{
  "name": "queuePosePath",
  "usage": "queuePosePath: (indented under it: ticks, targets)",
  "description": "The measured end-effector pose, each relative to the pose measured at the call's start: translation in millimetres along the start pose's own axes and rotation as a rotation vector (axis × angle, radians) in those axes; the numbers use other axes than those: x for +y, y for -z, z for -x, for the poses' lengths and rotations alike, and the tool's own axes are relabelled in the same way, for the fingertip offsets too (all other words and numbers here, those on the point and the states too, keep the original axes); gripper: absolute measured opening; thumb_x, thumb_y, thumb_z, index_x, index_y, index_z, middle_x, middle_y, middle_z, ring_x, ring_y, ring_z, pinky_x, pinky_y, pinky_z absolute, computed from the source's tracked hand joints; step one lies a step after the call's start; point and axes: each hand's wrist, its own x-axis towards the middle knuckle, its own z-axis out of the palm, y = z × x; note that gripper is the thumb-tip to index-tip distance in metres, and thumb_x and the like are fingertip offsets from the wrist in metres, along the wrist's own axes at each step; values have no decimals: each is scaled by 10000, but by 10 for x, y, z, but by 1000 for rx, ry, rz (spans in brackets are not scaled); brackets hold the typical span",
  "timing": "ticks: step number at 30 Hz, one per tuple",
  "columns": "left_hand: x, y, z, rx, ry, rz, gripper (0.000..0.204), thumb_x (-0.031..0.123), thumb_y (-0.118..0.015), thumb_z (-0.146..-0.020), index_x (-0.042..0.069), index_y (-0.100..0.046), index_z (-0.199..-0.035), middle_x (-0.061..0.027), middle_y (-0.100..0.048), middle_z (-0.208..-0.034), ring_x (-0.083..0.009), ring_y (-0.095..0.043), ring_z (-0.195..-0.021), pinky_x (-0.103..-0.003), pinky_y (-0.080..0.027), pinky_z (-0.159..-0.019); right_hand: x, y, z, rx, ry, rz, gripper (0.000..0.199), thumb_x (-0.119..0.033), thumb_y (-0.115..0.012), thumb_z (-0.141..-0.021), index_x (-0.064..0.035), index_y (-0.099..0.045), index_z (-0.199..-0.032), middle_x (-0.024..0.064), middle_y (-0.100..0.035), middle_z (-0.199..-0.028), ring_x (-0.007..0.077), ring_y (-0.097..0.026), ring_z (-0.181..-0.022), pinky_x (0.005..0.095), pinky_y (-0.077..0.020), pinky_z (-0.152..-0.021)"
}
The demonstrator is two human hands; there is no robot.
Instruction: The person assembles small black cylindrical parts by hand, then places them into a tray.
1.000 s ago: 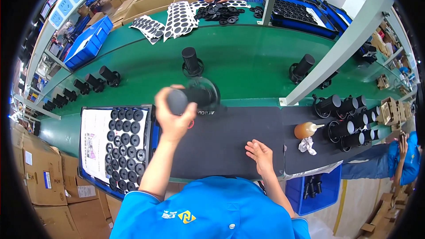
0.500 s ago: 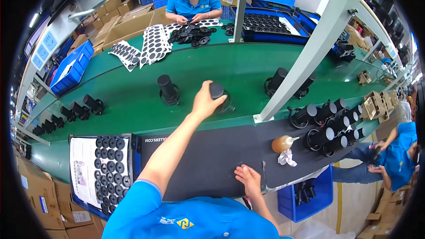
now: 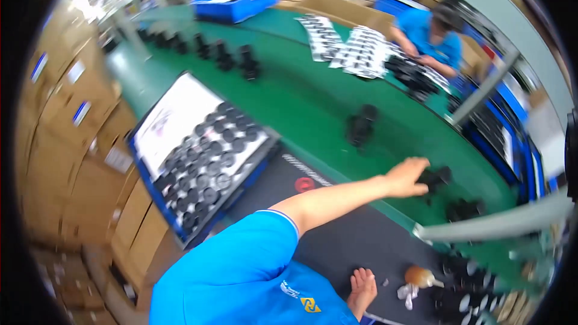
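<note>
My left hand (image 3: 406, 177) reaches out over the green conveyor belt, thumb and fingers apart. Just past its fingertips stands a black cylindrical part (image 3: 438, 177) with a wider base; blur hides whether they still touch. Farther left on the belt stands a similar black part (image 3: 361, 125), and a dark part (image 3: 465, 209) sits to the right, near the grey post. My right hand (image 3: 362, 289) is low over the dark mat (image 3: 385, 259), fingers spread, holding nothing.
At left lies a blue-edged tray (image 3: 137, 144) with a white sheet and many black discs. Right of my right hand are an amber squeeze bottle (image 3: 419, 276), crumpled tissue (image 3: 407, 295) and more black parts. A co-worker (image 3: 430, 42) sits across the belt. Cardboard boxes (image 3: 66, 162) stack at far left.
The whole view has swung toward the left and blurred. My left hand's fingers, earlier around the black cylindrical part's top, are now apart beside it. My right hand stays low over the mat.
</note>
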Motion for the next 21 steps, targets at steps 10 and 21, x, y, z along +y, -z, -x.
queuePosePath:
  ticks: [10, 21]
  targets:
    - [-379, 3317, 3167, 114, 193, -693, 295, 184, -665, -721, 79, -587, -985, -62, -561, -997, -265, -509, -953, -353, -412, -843, 14, -553, -8, -278, -72, 224, 415, -232, -529, -946, 65, -467, -1230, 172, -643, -1012, 203, -660, -868, 278, -542, -754]
    - [-514, 3360, 3716, -308, 460, -880, 544, 249, -745, -632, 76, -540, -1105, -130, -425, -1209, -305, -401, -1093, -389, -349, -948, 164, -996, 163, -427, -15, 210, 380, -200, -523, -947, 63, -486, -1218, 179, -651, -993, 209, -670, -845, 270, -553, -739]
